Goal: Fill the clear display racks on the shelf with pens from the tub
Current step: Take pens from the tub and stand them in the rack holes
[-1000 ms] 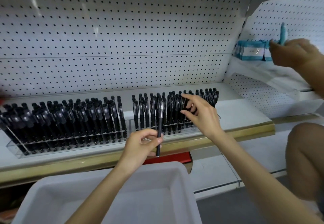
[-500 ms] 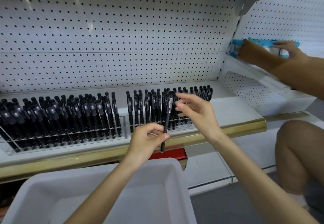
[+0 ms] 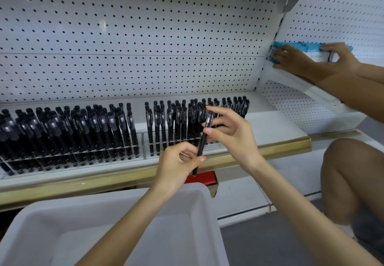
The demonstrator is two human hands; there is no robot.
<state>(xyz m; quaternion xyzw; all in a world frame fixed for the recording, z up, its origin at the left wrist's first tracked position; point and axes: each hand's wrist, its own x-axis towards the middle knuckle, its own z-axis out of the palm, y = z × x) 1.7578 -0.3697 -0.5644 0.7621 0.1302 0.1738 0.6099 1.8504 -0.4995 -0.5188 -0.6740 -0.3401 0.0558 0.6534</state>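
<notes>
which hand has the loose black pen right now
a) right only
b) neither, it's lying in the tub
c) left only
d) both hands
d: the left hand grips the lower part of the black pen, while the right hand pinches it higher up between thumb and fingers.

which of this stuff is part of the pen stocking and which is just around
Job: pen, held by left hand and right hand; left rack; right rack; white tub.

Just around: red box; blue packets in another person's hands; pegboard.
</notes>
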